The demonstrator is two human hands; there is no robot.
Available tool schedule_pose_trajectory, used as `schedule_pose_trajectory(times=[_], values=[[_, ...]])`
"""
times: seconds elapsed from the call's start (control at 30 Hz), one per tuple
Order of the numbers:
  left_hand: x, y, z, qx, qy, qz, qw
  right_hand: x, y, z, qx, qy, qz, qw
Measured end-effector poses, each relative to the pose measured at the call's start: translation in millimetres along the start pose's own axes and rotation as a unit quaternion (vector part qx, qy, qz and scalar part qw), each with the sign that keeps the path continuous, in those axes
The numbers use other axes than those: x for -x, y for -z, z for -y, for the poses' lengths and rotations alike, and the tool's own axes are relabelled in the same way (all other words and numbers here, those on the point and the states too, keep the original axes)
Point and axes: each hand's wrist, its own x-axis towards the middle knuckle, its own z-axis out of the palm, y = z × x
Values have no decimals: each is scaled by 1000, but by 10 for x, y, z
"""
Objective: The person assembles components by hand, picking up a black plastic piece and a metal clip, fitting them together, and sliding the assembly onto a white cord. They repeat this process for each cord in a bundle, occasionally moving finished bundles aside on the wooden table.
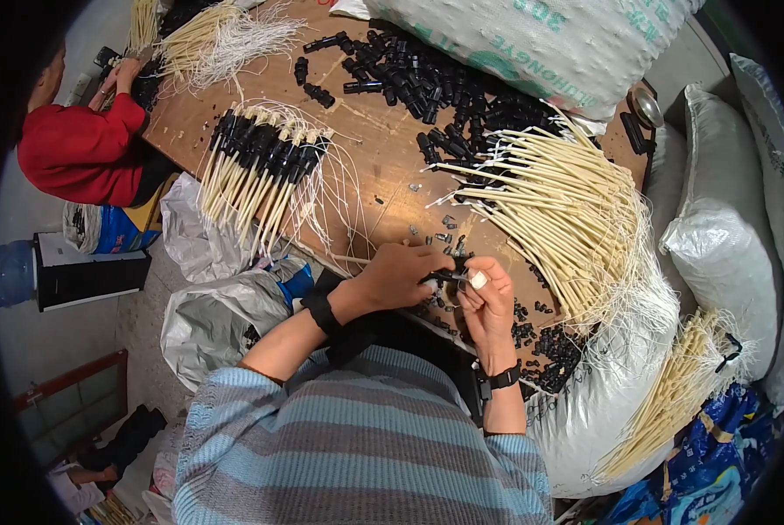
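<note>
At the near edge of the brown wooden tabletop (385,157), the short black plastic tube (443,273) sat between your hands. Working its small end well probably called for a steady left grip and fine right-hand moves in line with it. Your left hand (401,275) lay knuckles up, fingers curled around the tube; your right hand (488,302) stood raised, thumb and forefinger drawn together, though I couldn't tell what they pinched.

At twelve o'clock, black tubular fittings (416,86) look glossy plastic; the tabletop (370,162), smooth wood; three o'clock's sack (731,219), shiny woven plastic; six o'clock's sweater (366,437), matt knit.
</note>
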Motion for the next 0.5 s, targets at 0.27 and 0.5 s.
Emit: schedule_pose_trajectory(times=[0.27, 0.5], values=[[20, 96, 70, -16, 25, -16, 999, 48, 12, 42, 660, 253, 65, 704], [47, 161, -101, -165, -44, -45, 984, -125, -105, 4, 435, -31, -26, 899]])
